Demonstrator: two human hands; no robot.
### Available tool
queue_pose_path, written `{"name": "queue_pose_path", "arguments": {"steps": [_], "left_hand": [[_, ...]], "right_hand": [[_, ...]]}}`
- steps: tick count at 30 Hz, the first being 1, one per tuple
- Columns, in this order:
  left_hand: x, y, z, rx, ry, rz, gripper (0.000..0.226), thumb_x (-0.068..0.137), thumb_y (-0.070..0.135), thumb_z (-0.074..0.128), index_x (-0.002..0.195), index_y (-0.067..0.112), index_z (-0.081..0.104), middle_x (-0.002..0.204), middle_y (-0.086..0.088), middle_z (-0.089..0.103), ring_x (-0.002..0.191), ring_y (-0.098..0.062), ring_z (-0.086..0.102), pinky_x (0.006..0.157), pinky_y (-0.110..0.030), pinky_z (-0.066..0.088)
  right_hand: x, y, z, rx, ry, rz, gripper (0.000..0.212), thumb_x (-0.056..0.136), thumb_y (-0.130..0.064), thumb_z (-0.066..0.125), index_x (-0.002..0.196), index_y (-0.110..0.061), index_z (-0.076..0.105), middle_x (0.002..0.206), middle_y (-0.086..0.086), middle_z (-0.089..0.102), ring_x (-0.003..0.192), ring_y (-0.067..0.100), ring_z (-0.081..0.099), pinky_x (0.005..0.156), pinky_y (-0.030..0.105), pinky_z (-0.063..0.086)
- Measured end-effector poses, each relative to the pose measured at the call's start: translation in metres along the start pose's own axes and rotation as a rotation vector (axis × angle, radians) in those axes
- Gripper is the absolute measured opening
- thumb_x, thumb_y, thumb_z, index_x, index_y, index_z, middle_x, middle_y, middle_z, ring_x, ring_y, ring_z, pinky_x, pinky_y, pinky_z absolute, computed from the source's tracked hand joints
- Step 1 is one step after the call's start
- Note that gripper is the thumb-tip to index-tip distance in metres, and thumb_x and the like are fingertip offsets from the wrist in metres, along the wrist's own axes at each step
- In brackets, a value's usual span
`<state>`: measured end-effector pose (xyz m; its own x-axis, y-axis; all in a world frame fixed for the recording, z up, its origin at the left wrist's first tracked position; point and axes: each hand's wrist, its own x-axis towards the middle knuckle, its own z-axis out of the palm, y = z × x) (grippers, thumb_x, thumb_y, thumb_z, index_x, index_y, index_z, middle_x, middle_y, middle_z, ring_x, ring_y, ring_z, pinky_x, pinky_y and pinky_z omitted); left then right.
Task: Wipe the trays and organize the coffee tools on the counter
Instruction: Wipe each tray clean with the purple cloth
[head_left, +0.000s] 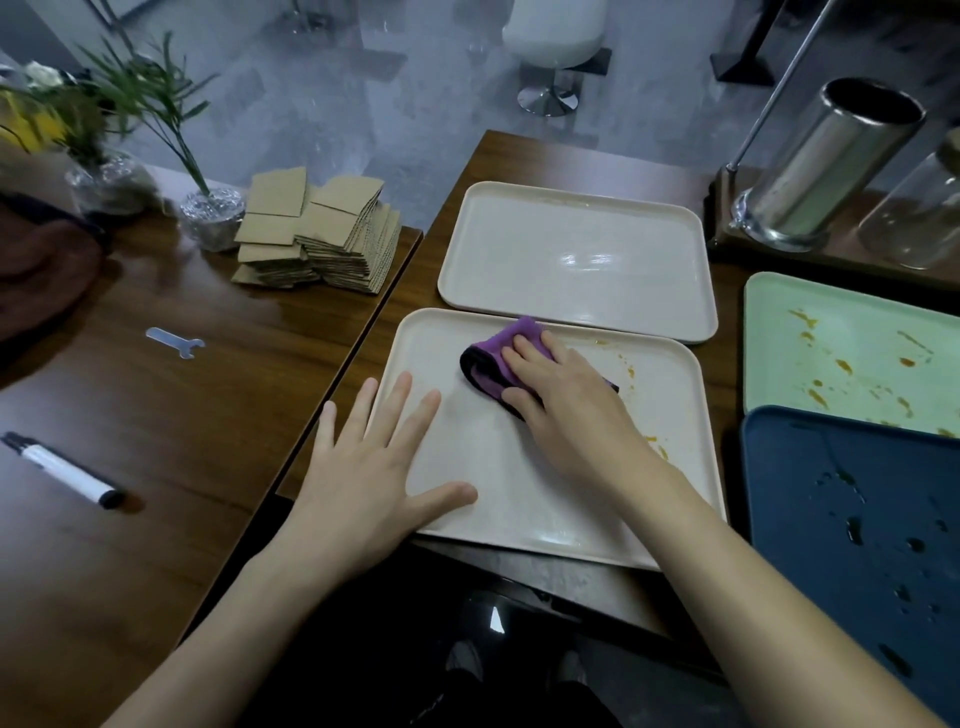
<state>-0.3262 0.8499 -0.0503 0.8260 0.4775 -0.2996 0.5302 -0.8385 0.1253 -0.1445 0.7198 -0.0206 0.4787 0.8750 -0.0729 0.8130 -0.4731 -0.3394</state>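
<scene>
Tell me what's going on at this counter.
A person is wiping trays. The right hand presses a purple cloth onto the near tray, while the left hand lies flat on that tray's left edge. Orange stains remain along its right side. The far tray looks clean. The green tray is stained orange and the blue tray has droplets on it.

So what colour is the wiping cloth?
The cloth is purple with a black edge; head view.
</scene>
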Motion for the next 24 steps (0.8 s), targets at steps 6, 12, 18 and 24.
{"name": "queue_pose_path", "arguments": {"steps": [6, 12, 18, 24], "left_hand": [[0.002, 0.0, 0.0, 0.0, -0.002, 0.003, 0.113, 0.059, 0.1, -0.004, 0.154, 0.043, -0.023, 0.164, 0.008, -0.031, 0.153, -0.023, -0.025, 0.123, -0.055, -0.011], [0.002, -0.002, -0.004, 0.002, -0.034, 0.017, 0.12, 0.053, 0.104, -0.001, 0.155, 0.045, -0.021, 0.165, 0.008, -0.029, 0.154, -0.022, -0.024, 0.123, -0.055, -0.01], [0.001, -0.001, -0.003, -0.003, -0.009, 0.002, 0.119, 0.056, 0.102, 0.001, 0.158, 0.043, -0.015, 0.166, 0.008, -0.027, 0.154, -0.023, -0.022, 0.123, -0.054, -0.009], [0.001, -0.002, -0.001, -0.029, 0.007, -0.002, 0.118, 0.057, 0.103, 0.001, 0.158, 0.043, -0.013, 0.166, 0.008, -0.027, 0.154, -0.022, -0.023, 0.123, -0.054, -0.011]], "right_hand": [[-0.021, -0.015, 0.026, -0.087, -0.039, -0.078, 0.055, 0.104, -0.037, 0.021, 0.15, -0.015, 0.042, 0.16, 0.002, 0.037, 0.151, 0.028, 0.022, 0.12, 0.041, 0.021], [0.015, -0.019, 0.033, -0.191, 0.013, -0.061, 0.053, 0.108, -0.035, 0.024, 0.156, -0.014, 0.028, 0.165, 0.005, 0.027, 0.154, 0.028, 0.013, 0.123, 0.043, 0.014], [0.027, -0.01, 0.026, -0.178, 0.016, -0.013, 0.051, 0.108, -0.036, 0.03, 0.155, -0.018, 0.03, 0.164, -0.001, 0.027, 0.155, 0.025, 0.011, 0.123, 0.04, 0.016], [-0.001, 0.019, 0.014, -0.22, 0.046, 0.152, 0.051, 0.108, -0.035, 0.03, 0.155, -0.015, 0.03, 0.164, 0.0, 0.029, 0.154, 0.027, 0.013, 0.123, 0.04, 0.016]]}}
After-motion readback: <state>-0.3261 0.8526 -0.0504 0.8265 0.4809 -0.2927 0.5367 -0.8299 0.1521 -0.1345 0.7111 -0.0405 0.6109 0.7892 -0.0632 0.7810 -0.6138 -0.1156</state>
